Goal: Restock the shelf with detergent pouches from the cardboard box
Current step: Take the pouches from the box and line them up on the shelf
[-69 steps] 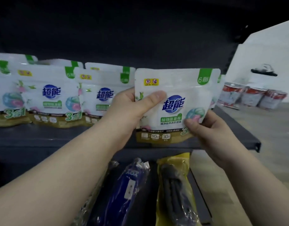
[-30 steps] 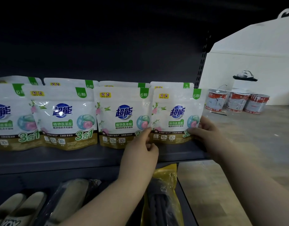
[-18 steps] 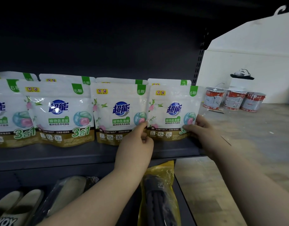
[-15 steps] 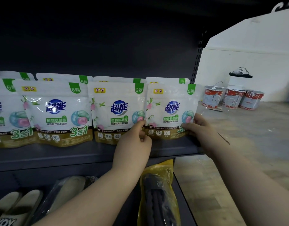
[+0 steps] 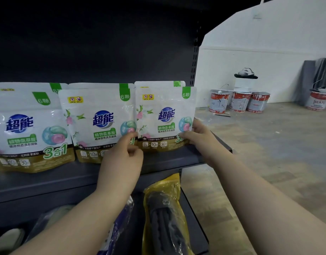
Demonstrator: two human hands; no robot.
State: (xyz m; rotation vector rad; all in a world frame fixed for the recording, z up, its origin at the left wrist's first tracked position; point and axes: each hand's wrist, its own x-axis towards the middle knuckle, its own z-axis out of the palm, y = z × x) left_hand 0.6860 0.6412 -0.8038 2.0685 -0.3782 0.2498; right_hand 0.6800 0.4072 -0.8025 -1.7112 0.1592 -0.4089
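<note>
While the dark grey shelf unit [image 5: 96,43] fills most of the view, its upper shelf [image 5: 48,181] carries a front row of upright white detergent pouches with gold bases, with more pouches standing just behind them. Beyond the unit's right edge, a white wall [image 5: 250,57] meets a bare concrete floor [image 5: 268,144], where 3 red-and-white paint buckets [image 5: 238,102] stand together against the wall and a 4th bucket [image 5: 318,100] sits well apart to the right. On the lower shelf a yellow plastic packet holding something dark [image 5: 164,214] lies beside a blue packet [image 5: 119,223], and pale slippers in clear wrap [image 5: 9,238] show at the bottom left corner.

At the right end of the front row stands the rightmost detergent pouch [image 5: 164,116], upright, its base on the shelf, just beside the neighbouring pouch [image 5: 99,124] and slightly overlapping it. Both hands hold this rightmost pouch at its lower corners. The left hand [image 5: 121,162] pinches the lower left corner, its fingers [image 5: 130,139] curled with the thumb against the pouch front. The right hand [image 5: 200,137] grips the lower right corner, thumb laid across the front and the other fingers [image 5: 196,125] wrapped behind the pouch's right edge.
</note>
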